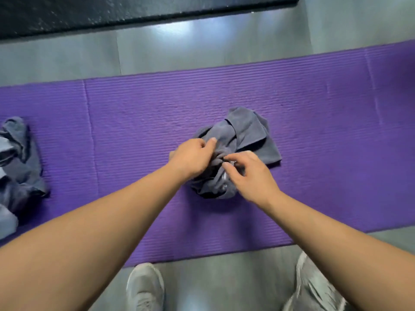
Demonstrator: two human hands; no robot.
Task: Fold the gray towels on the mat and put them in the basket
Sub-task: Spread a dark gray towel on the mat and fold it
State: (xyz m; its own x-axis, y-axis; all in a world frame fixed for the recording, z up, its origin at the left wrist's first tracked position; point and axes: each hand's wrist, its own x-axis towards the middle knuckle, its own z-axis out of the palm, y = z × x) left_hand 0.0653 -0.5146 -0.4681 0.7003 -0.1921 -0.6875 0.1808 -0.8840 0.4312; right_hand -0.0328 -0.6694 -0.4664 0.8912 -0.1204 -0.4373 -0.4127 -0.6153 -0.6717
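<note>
While gripping towel (249, 131) in left hand (190, 157) and pinching a fold with right hand (251, 176), treat as soft, limp, light; grasp at 2 corners.

The foam mat (134, 122) is purple with fine ribbed lines. The crumpled terry towel (249, 131) at its middle is dark gray, the heap of towels (20, 167) at its left edge bluish gray. The floor (202, 48) is glossy gray
</note>
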